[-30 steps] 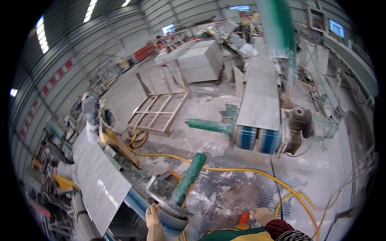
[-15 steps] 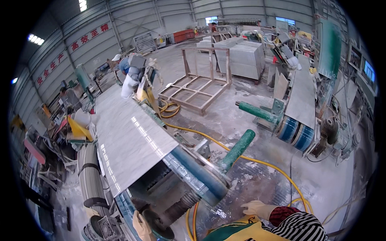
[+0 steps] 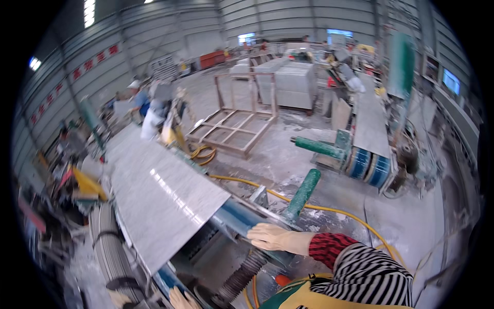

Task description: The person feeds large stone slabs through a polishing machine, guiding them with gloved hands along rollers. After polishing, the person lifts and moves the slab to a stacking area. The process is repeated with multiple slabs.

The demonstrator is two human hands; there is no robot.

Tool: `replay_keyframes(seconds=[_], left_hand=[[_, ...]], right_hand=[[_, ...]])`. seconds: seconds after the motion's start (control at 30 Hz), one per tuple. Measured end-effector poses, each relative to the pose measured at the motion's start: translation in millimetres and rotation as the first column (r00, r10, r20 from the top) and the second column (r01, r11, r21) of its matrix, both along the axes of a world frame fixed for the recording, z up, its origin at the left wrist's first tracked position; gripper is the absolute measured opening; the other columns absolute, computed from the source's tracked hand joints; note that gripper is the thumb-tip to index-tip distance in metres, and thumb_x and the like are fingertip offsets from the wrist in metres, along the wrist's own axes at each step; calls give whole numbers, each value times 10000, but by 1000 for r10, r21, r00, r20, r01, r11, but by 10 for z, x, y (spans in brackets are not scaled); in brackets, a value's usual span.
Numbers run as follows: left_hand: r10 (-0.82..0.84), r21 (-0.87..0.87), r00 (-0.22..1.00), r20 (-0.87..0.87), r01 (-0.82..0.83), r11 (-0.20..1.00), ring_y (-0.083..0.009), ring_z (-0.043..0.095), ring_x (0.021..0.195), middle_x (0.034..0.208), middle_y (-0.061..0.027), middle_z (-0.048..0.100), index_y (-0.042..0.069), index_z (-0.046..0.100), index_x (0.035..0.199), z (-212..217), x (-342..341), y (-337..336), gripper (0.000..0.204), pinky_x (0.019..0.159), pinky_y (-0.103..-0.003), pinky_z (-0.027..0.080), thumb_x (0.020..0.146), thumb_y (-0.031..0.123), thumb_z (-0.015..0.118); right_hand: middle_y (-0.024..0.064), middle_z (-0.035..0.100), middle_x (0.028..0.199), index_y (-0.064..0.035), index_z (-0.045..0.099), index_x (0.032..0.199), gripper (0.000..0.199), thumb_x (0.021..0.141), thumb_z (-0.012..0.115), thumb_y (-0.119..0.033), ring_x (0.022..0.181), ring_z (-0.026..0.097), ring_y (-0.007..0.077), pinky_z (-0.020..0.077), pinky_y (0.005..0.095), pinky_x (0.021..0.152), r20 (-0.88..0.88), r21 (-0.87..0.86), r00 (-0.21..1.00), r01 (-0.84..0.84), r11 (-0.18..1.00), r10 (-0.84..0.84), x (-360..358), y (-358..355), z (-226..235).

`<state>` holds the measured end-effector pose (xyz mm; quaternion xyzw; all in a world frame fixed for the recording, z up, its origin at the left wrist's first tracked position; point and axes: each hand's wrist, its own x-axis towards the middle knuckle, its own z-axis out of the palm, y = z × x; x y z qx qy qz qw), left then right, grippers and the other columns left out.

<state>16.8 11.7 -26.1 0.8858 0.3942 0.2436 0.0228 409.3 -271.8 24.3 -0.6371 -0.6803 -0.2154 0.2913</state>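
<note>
My right hand (image 3: pixel 275 238), in a cream glove, lies with fingers stretched over the blue end part (image 3: pixel 234 216) of the machine bed. Low in the picture, my left hand (image 3: pixel 182 299) is gloved too; its fingers reach to the blue frame on the bed's left side, and the rest is cut off. A long pale grey stone slab (image 3: pixel 159 188) rests on the bed, its near edge short of both hands. Between my hands a ribbed dark shaft (image 3: pixel 243 275) runs across the bed's open end.
A green post (image 3: pixel 304 193) stands right of the bed, beside a yellow hose (image 3: pixel 355 215) on the floor. Further right, a second machine (image 3: pixel 371 110) carries a slab. Beyond are an empty metal rack (image 3: pixel 234 126), stacked slabs (image 3: pixel 288 82) and a co-worker (image 3: pixel 139 98) at the far left.
My right hand has risen forward and left from above the floor onto the blue bed end. My left hand sits lower in view. The view has shifted.
</note>
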Motion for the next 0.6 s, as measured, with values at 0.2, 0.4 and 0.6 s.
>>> replay_keyframes(seconds=[0.2, 0.4, 0.6], left_hand=[[-9, 101, 999, -42, 13, 995, -473, 606, 1278, 1345, -306, 678, -39, 675, 1360, 337, -13, -62, 464, 1140, -547, 440, 1073, 311, 574], [-88, 166, 994, -63, 98, 981, -469, 625, 1258, 1312, -301, 696, -59, 691, 1330, 93, -63, 64, 449, 1155, -546, 435, 1061, 285, 590], [-112, 168, 992, -65, 121, 978, -450, 612, 1282, 1342, -286, 682, -51, 672, 1357, 223, 200, -45, 458, 1166, -530, 424, 1072, 296, 578]], right_hand=[[237, 532, 1534, 14, 560, 1440, 533, 1026, 594, -319, 1447, 470, 394, 343, 488, 1244, -151, -460, 933, 227, 859, -327, 360, 680, -157], [246, 516, 1534, 11, 545, 1449, 538, 1005, 600, -287, 1458, 452, 392, 321, 479, 1257, -162, -302, 910, 322, 897, -381, 319, 779, -626], [242, 498, 1575, 9, 545, 1471, 557, 1008, 630, -288, 1506, 424, 387, 315, 461, 1277, -237, -357, 896, 280, 891, -376, 285, 679, -436]])
